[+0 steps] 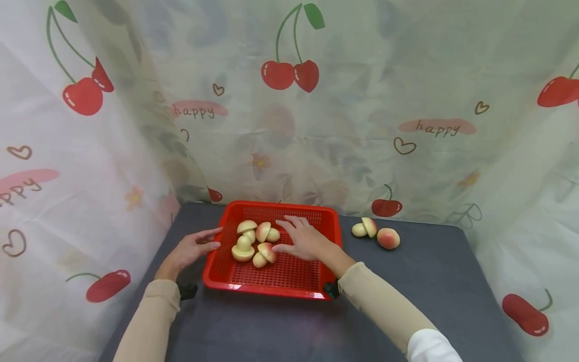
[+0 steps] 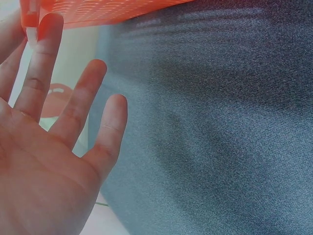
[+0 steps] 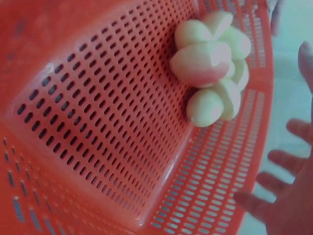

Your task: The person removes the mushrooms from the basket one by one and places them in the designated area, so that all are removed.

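Note:
A red plastic basket [image 1: 289, 274] with slotted walls holds several toy mushrooms [image 1: 243, 249], cream with pink-tinged caps, bunched in its left half. My left hand [image 1: 192, 250] is at the basket's left rim. In the left wrist view its fingers [image 2: 80, 103] are spread and mostly straight, one fingertip against the rim. Over the middle of the basket reaches my right hand [image 1: 305, 240], palm down, with nothing in its grasp. Its thumb points toward the nearest mushroom [image 1: 268, 252]. The right wrist view has the mushrooms [image 3: 203, 63] clustered at the far end, spread fingers [image 3: 279, 186] beyond the side wall.
To the right of the basket, a toy mushroom [image 1: 364, 228] lies on its side. Beside it is another one [image 1: 388, 239], its pink cap facing up. All stand on a dark grey table [image 1: 420, 296], with cherry-printed curtains [image 1: 353, 115] close around its back and sides.

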`<state>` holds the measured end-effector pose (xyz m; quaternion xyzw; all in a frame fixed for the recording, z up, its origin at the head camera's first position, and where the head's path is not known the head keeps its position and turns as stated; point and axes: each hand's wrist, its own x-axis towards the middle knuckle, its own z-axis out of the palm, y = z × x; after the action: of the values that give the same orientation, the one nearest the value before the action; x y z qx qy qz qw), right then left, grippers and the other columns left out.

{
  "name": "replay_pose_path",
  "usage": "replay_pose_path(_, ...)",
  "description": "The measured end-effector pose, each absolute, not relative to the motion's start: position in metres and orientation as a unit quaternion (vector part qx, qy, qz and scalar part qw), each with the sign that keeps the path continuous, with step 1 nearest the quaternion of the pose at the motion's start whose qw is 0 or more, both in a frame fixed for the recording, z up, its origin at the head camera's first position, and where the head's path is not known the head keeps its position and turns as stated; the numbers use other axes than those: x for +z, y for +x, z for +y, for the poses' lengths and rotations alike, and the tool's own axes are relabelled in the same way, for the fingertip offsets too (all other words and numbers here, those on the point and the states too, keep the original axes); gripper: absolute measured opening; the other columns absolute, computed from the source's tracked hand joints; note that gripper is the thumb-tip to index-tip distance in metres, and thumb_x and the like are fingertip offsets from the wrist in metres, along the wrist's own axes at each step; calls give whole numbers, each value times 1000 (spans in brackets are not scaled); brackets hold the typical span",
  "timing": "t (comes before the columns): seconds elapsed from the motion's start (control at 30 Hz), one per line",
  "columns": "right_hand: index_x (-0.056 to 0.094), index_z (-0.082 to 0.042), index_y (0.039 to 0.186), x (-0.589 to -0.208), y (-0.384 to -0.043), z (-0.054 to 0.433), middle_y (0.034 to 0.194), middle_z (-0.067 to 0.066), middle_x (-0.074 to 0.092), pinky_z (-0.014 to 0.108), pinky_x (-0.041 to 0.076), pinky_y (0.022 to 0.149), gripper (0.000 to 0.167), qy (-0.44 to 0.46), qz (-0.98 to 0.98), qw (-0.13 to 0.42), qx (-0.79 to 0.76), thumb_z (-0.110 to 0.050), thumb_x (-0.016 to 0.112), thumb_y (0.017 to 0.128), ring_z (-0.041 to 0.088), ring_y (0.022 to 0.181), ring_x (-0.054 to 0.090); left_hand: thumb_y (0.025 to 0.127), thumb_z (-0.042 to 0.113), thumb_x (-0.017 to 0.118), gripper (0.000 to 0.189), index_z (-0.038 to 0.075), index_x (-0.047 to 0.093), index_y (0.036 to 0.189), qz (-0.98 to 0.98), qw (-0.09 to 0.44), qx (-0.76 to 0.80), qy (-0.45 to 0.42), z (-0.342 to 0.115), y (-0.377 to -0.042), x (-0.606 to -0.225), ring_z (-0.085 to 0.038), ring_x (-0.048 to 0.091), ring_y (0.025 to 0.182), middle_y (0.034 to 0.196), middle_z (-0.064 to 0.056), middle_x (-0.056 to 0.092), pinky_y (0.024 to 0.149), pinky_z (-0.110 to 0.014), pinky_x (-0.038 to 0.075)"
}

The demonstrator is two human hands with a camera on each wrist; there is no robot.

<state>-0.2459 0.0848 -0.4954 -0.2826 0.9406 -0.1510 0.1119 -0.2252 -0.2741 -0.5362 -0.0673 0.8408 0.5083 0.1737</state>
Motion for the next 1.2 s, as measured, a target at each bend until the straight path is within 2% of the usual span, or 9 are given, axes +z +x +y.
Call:
replay_pose_path(0.23, 39, -22, 157, -502, -264, 80, 161, 7, 38, 52, 36, 122, 85, -288, 919, 146, -225, -70, 60, 90, 32, 149, 36, 94, 40, 72, 62, 27, 51, 151, 841, 175, 508, -67, -275, -225, -537, -31, 64, 126, 143, -18, 61, 107, -51, 53)
replay_pose_path(0.4, 45, -16, 153, -509, -272, 75, 154, 12, 45, 49, 41, 118, 81, -281, 902, 170, -281, -64, 66, 90, 29, 142, 45, 94, 41, 72, 62, 28, 52, 151, 841, 177, 506, -68, -276, -225, -538, -32, 63, 127, 145, -17, 60, 108, -52, 52)
replay_pose_path(0.7, 48, -9, 150, -524, -280, 69, 148, 19, 51, 51, 43, 115, 74, -273, 886, 208, -313, -50, 72, 92, 36, 137, 49, 93, 41, 73, 61, 29, 53, 149, 841, 176, 507, -69, -278, -227, -542, -32, 62, 127, 143, -16, 61, 111, -56, 49)
replay_pose_path(0.97, 53, -11, 145, -535, -283, 61, 134, 17, 59, 45, 50, 104, 63, -274, 878, 225, -322, -40, 75, 93, 34, 119, 60, 93, 40, 73, 61, 28, 53, 150, 842, 172, 507, -60, -278, -226, -539, -30, 63, 125, 140, -16, 63, 109, -55, 50)
replay_pose_path(1.2, 54, -9, 144, -545, -284, 56, 139, 15, 62, 45, 49, 111, 62, -289, 858, 246, -346, -36, 75, 93, 30, 130, 59, 93, 43, 73, 62, 29, 53, 150, 844, 174, 503, -67, -276, -227, -540, -31, 62, 127, 143, -17, 62, 110, -55, 50)
